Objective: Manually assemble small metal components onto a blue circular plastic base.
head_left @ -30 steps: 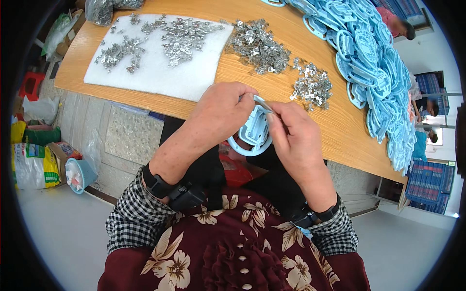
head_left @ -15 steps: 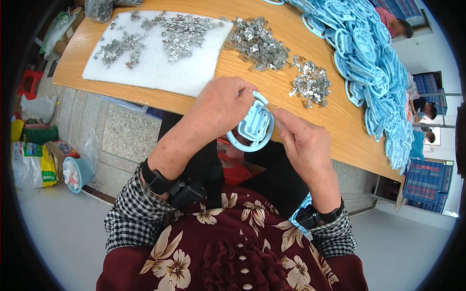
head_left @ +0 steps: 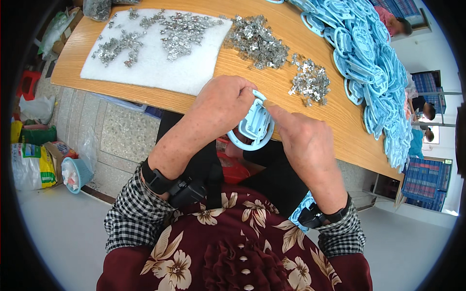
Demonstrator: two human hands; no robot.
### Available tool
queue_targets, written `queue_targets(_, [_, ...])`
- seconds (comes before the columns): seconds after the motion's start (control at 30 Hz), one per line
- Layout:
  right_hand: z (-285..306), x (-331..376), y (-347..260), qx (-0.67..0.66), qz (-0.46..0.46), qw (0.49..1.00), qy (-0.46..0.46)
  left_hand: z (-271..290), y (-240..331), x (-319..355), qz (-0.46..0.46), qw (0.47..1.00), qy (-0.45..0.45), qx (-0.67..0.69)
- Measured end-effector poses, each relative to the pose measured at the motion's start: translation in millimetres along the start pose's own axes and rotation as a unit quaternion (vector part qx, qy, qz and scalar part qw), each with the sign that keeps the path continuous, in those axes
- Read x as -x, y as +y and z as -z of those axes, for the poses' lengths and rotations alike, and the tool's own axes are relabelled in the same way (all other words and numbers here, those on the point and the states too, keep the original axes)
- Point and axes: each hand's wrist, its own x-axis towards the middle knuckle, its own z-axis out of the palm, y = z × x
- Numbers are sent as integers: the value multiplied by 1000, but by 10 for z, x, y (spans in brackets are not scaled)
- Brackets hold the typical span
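My left hand (head_left: 221,99) is closed on the upper left rim of a light blue oval plastic part (head_left: 251,144), which has a raised, slotted middle. It is held tilted just off the table's near edge, above my lap. At the part's upper right, the forefinger of my right hand (head_left: 307,138) presses against it. The other right fingers are curled, and whatever they may hold is hidden. Beyond the hands lie small silvery metal clips in a large heap (head_left: 257,41) and a smaller heap (head_left: 311,82).
A white padded sheet (head_left: 145,72) with scattered metal clips covers the left of the wooden table (head_left: 272,94). Many light blue plastic parts (head_left: 366,63) are piled along its right side. A blue waste basket (head_left: 86,177) stands on the floor at left. Several people are in the right background.
My right hand has shifted slightly left, its forefinger now reaching onto the plastic part where finger and thumb were pinched beside it. The left hand keeps its grip, nearly still.
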Motion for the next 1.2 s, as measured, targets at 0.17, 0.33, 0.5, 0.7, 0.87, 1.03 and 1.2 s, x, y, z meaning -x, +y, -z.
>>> queue_targets(0.17, [267,-251,-79,88,67,989,-100,-59,-59,-40,-42,997,42,-50])
queue_targets(0.33, [386,-375,-134,116,126,976,-135,-30,-8,-32,-18,998,41,-50])
queue_targets(0.5, [307,-266,8,104,133,981,-95,-31,-50,-26,-34,996,52,-59])
queue_targets(0.7, [-83,191,175,-282,-162,945,39,44,78,167,29,982,-22,184])
queue_targets(0.87, [-218,324,117,-747,-239,620,-37,-53,107,278,23,968,-63,244])
queue_targets(1.03, [-147,328,241,-729,-233,641,-58,-45,195,373,-11,971,-82,225])
queue_targets(1.2, [-102,335,191,-703,-229,671,-42,-83,149,381,-230,970,-23,-80])
